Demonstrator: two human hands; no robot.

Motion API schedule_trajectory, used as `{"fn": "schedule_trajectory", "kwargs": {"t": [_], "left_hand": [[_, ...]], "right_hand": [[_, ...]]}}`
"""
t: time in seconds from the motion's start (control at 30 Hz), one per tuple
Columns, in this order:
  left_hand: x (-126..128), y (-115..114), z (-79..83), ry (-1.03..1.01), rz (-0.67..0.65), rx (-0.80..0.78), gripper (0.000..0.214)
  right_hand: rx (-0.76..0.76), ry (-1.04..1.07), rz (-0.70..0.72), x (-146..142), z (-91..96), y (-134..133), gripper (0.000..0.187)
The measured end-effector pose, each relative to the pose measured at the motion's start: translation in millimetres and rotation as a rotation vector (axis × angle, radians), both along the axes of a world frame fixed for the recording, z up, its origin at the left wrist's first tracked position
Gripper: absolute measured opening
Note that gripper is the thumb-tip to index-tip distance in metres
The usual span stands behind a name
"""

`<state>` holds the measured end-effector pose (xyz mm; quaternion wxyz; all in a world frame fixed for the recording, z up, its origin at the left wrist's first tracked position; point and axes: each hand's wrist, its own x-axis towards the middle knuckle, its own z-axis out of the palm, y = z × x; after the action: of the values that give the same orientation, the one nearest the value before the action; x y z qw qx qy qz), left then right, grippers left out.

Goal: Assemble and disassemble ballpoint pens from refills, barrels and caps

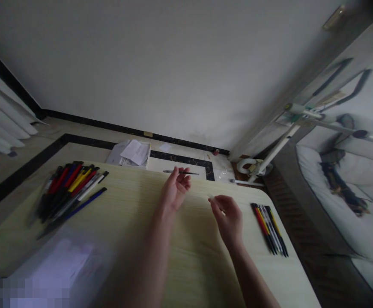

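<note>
The left hand (174, 191) is holding a slim pen (192, 173) crosswise near the table's far edge, thumb and fingers pinching it around its middle. The right hand (229, 216) is hovering just apart, thumb and forefinger pressing together on a small pale piece (210, 197) — possibly a clear cap, though blur is hiding its shape. The step in hand seems to be handling these two parts of one pen; fitting them together would be calling for a steady left grip and careful lining-up of the ends. The pen is looking thin and dark towards the right, paler towards the left, and is lying nearly level. On the table (131, 201), a loose pile of pens (73, 186) is lying to the left — a neat row of pens (269, 230) is resting to the right.
</note>
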<state>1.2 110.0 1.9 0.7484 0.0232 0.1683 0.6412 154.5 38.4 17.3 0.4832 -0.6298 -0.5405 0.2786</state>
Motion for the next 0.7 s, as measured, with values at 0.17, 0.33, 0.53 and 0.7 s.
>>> {"fn": "schedule_trajectory", "kwargs": {"t": [0.17,0.33,0.53,0.7], "left_hand": [[0,1,1.0,-0.005,-0.006,-0.023,0.018],[1,1,2.7,-0.004,-0.023,-0.042,0.020],[3,2,3.4,-0.001,-0.035,-0.028,0.016],[5,3,6.0,0.035,-0.078,-0.053,0.016]], "right_hand": [[0.041,-0.359,0.047,23,-12.8,-29,0.012],[0.045,-0.481,0.075,27,-18.2,-37,0.012],[0.033,-0.571,0.092,25,-18.0,-37,0.010],[0.040,-0.634,0.089,24,-18.8,-35,0.010]]}}
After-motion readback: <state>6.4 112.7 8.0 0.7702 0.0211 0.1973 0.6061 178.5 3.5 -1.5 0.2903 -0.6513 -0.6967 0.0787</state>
